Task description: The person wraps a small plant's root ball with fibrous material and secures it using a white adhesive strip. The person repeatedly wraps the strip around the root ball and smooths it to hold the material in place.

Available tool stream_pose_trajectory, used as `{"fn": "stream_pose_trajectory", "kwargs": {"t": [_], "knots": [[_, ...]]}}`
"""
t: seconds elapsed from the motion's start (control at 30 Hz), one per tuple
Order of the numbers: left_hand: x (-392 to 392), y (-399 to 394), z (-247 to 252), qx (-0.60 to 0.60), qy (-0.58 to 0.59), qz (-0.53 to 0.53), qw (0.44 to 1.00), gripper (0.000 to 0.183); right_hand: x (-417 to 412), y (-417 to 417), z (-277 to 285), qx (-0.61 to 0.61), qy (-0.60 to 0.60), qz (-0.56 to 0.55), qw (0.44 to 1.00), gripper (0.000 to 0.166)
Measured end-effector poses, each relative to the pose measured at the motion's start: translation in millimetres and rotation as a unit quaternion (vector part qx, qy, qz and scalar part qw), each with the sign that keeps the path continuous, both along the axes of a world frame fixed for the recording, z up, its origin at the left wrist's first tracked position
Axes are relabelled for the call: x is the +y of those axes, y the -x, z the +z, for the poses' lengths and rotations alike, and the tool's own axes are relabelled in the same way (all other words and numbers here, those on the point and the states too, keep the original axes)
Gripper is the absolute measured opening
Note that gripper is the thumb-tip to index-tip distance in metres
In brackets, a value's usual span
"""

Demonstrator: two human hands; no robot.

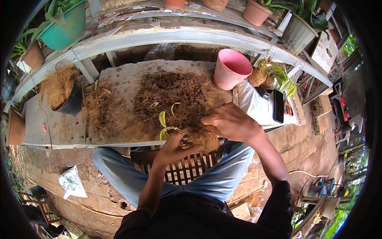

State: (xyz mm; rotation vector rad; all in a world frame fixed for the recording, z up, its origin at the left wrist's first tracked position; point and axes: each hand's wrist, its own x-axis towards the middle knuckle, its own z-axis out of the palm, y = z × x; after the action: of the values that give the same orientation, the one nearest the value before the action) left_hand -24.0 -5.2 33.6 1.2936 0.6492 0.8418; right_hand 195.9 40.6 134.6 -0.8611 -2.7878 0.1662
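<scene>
My left hand (176, 148) grips a ball of coconut fibre (206, 141) near the front edge of the bench. A leafy cutting (163, 125) sticks out of the ball to the left, its stem passing by my thumb and fingers. Just above the ball's right side is my right hand (229, 122), with its fingers bent together. Whether it pinches a strand or thread there is too small to tell. Behind both hands spreads a heap of dark soil and loose fibre (176, 92) on the pale bench top (119, 74).
A pink pot (231, 68) stands at the back right. Beside it are fibre balls with plants (258, 76), a black phone (278, 106) and orange-handled scissors (288, 108) on a white sack (253, 104). A black pot (71, 101) holding fibre (58, 86) lies tilted at left.
</scene>
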Motion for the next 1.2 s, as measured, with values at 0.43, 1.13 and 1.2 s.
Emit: {"fn": "stream_pose_trajectory", "kwargs": {"t": [0.43,1.13,1.2], "knots": [[9,15,-9,-0.071,-0.049,0.120,0.989,0.047,-53,56,-12,0.277,0.088,-0.208,0.934,0.011],[-8,-11,-29,-0.345,0.218,0.236,0.882,0.017,-93,80,-75,0.683,0.425,-0.197,0.560,0.012],[-11,-16,-6,-0.318,0.271,0.250,0.873,0.021,-91,77,-83,0.712,0.471,-0.189,0.485,0.014]]}}
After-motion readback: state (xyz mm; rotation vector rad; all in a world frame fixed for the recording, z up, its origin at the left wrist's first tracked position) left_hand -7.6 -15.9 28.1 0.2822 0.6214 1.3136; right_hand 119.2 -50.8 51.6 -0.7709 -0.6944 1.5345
